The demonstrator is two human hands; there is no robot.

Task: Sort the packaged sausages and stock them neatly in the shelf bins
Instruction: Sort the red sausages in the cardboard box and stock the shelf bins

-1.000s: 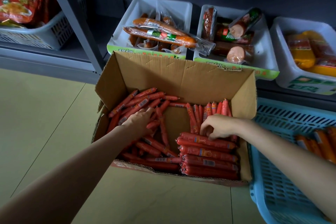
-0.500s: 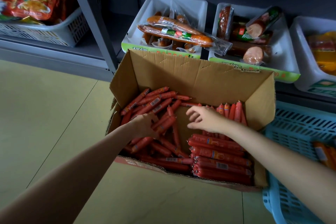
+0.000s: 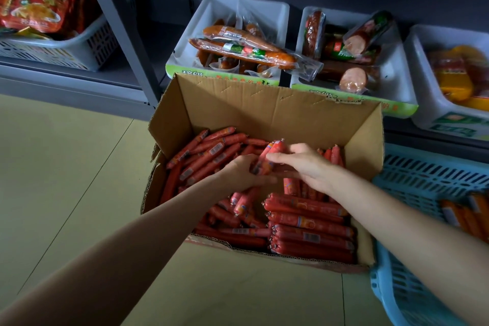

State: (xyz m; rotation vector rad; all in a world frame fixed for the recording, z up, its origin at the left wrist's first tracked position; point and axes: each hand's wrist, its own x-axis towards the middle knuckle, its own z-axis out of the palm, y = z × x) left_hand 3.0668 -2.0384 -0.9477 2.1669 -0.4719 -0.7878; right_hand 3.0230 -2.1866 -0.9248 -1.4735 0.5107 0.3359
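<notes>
Left hand (image 3: pixel 242 173) and right hand (image 3: pixel 304 164) together, clamped on sausage bundle (image 3: pixel 266 159), evening ends above cardboard box (image 3: pixel 264 111), likely for neat binning.

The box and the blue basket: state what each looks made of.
Box: corrugated cardboard, matte brown; fluted layers show along its torn front rim. Blue basket: likely moulded plastic, smooth with a slight sheen; its walls are a regular slotted lattice.

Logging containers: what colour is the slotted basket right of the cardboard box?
Light blue basket, seen in the head view.
</notes>
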